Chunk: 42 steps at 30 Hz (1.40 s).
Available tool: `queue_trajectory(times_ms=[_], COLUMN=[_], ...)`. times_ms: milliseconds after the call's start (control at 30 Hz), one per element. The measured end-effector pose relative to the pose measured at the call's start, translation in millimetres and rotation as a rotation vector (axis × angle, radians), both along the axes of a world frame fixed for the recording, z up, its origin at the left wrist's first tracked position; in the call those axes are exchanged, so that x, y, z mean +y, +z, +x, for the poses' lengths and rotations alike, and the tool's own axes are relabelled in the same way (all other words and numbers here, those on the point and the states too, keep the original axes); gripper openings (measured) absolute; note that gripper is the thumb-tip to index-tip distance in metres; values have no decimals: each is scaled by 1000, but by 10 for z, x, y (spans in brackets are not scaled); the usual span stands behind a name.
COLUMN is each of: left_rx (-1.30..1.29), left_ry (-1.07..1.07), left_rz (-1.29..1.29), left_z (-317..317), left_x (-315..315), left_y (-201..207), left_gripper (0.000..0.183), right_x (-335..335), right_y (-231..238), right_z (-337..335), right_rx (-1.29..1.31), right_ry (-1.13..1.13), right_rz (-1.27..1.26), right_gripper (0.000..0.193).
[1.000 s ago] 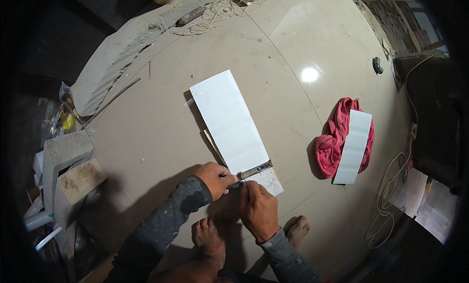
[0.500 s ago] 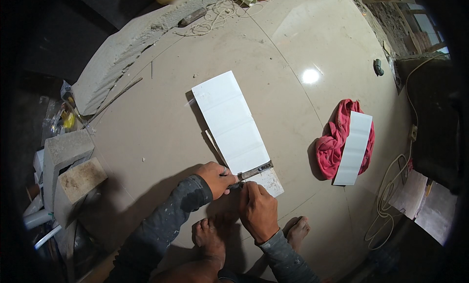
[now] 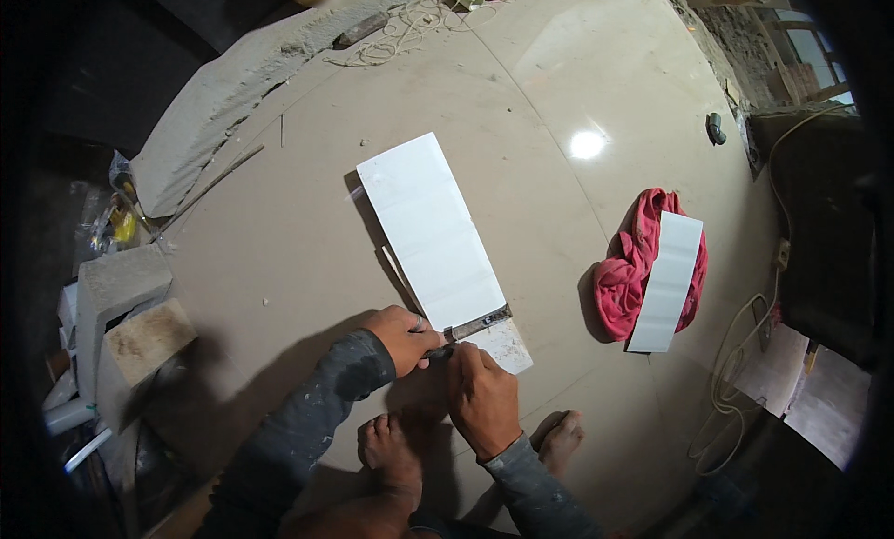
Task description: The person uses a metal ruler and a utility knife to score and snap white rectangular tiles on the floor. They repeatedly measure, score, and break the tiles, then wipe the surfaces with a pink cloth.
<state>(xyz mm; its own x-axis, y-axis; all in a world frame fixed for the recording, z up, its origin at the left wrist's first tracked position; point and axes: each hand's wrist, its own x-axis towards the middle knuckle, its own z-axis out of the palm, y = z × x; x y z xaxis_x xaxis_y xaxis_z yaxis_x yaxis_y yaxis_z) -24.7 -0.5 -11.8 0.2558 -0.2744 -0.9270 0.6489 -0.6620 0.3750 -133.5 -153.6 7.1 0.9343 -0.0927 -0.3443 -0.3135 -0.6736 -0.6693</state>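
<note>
A long white tile [image 3: 424,227] lies on the floor before me, slightly raised on something at its left side. Across its near end rests a narrow metal bar [image 3: 480,323] with a dark slotted tip. My left hand [image 3: 402,339] is closed on the bar's left end, at the tile's edge. Close beside it, just below the bar, my right hand [image 3: 484,399] is pinched shut with its knuckles up. What sits in its fingertips is hidden. The tile's end piece [image 3: 506,345] below the bar has brownish smudges.
To the right, a narrower white tile strip [image 3: 666,283] lies on a bunched red cloth [image 3: 616,292]. Concrete blocks [image 3: 126,278] stand at left. Tangled cord [image 3: 400,38] lies at the far edge, a cable [image 3: 736,371] at right. My bare feet [image 3: 396,446] flank the hands.
The whole view has shifted slightly left. Both hands and the bar keep nearly the same place on the tile; the left fingers have changed their hold a little.
</note>
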Motion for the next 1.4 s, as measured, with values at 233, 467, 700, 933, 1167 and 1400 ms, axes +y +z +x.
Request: queue_trajectory(times_ms=[233,467,700,933,1167,1400], left_rx=[-13,-5,-36,-41,-50,-13], left_ry=[22,46,26,-6,24,65], left_rz=[-39,6,11,35,6,-7], left_z=[-63,-51,-50,-40,-57,-75], left_x=[22,-13,-19,-10,-7,-11], left_y=[-98,-13,-17,13,-14,-71], left_gripper=[32,31,32,30,34,35], right_x=[-18,-20,-41,-34,-32,-44], right_y=[-9,31,27,28,16,39], right_z=[-7,17,35,40,33,60], right_rx=[-3,4,-6,-14,-10,-8], right_ry=[1,-1,36,51,35,25], right_rz=[16,34,9,-7,-10,13], right_gripper=[8,7,8,9,10,11])
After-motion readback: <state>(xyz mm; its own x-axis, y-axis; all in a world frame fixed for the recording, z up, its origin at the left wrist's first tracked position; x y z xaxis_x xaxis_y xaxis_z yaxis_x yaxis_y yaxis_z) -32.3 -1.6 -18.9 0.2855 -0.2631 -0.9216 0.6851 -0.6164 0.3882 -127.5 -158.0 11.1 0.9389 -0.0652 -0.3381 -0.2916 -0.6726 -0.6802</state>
